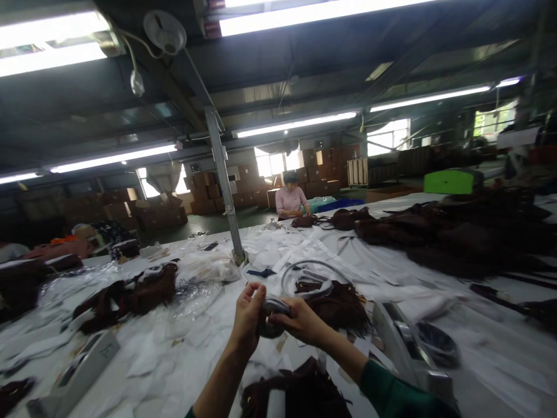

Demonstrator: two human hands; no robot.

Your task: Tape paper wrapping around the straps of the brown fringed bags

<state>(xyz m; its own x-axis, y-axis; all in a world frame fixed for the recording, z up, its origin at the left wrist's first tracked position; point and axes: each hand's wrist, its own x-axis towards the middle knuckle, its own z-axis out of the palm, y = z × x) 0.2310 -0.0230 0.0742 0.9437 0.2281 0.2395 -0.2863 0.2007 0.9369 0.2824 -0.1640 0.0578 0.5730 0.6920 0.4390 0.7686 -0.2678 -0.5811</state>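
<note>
Both of my hands meet over the middle of the table. My left hand (250, 319) has its fingers closed on one side of a grey looped strip (277, 304). From the other side my right hand (300, 320) pinches the same strip; its exact kind is blurred. Directly below lies a dark brown bag (300, 389) with a pale band on it, partly cut off by the frame. Just beyond my hands is another dark brown fringed bag (337, 305) with grey-white wrapping, and a thin grey loop (289, 273) arches around it.
A grey dispenser-like device (398, 337) stands right of my hands, beside a dark roll (437, 342). Brown bags (461, 232) pile up at right. Plastic bags (204, 267) and white paper cover the left. A metal post (224, 180) rises ahead; a co-worker (290, 197) sits beyond.
</note>
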